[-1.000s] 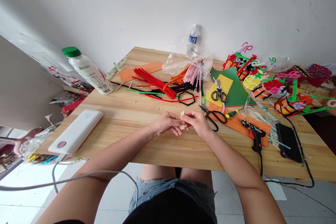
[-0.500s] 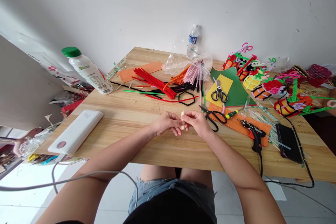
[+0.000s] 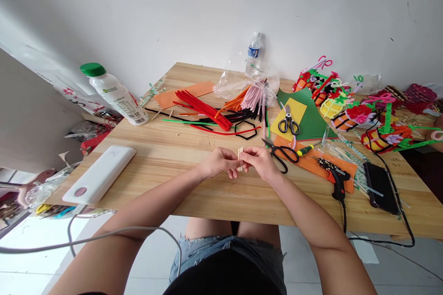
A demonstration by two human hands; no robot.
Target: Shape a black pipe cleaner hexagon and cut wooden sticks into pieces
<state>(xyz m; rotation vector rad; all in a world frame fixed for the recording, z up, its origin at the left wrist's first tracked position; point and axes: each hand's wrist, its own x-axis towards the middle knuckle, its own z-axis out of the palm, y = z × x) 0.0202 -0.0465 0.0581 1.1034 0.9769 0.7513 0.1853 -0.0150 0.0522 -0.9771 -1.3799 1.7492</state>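
Pale sticks (image 3: 240, 152) are sitting lined up over the table (image 3: 166, 147), left hand (image 3: 220, 162) and right hand (image 3: 260, 161) both pinching them, any joining impossible to confirm, while the glue gun (image 3: 338, 182) is lying untouched.

Soft, fairly bright light fills the scene, strongest at the left, where the floor (image 3: 20, 258) washes out to near white. The wall (image 3: 207, 9) greys towards the upper left. Faint shadows lie beneath the hands on the tabletop (image 3: 166, 147). Wide-angle distortion stretches the edges; fine lettering is too small to read.
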